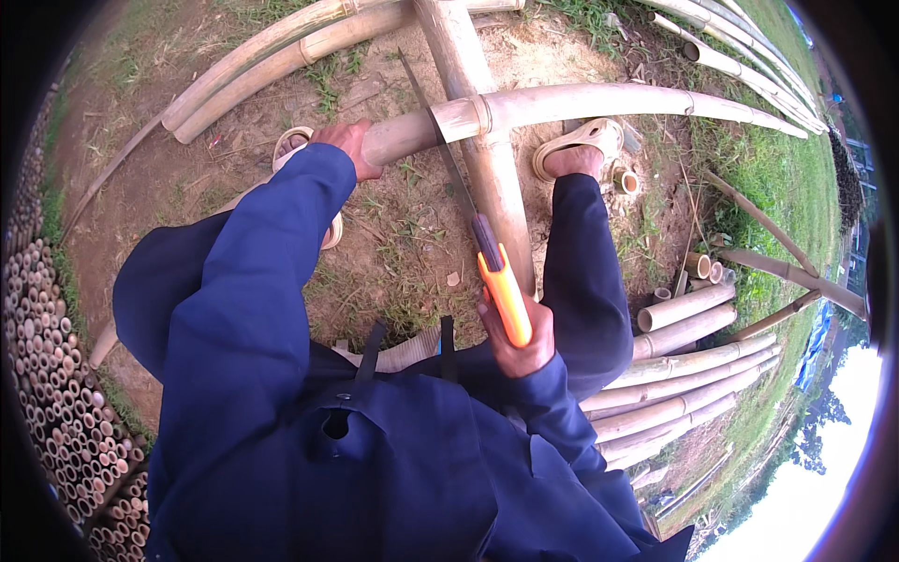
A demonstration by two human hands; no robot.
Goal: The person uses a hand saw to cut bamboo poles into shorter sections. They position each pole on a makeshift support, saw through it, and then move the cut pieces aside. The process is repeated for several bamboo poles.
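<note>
My left hand (348, 145) grips the near end of a pale bamboo pole (599, 98) that lies crosswise over another, thicker bamboo pole (487, 169). My right hand (518, 342) is closed around the orange handle of a hand saw (501, 286). Its thin dark blade (448, 155) runs up and away from me and meets the crosswise pole just right of my left hand. Both my arms are in dark blue sleeves. My sandalled feet (581, 150) stand on either side of the thicker pole.
Long bamboo poles (272, 56) lie on the bare dirt at upper left and upper right. Cut bamboo lengths (679, 370) are piled at the right. A stack of short bamboo tubes seen end-on (51, 375) fills the left edge. Grass surrounds the dirt patch.
</note>
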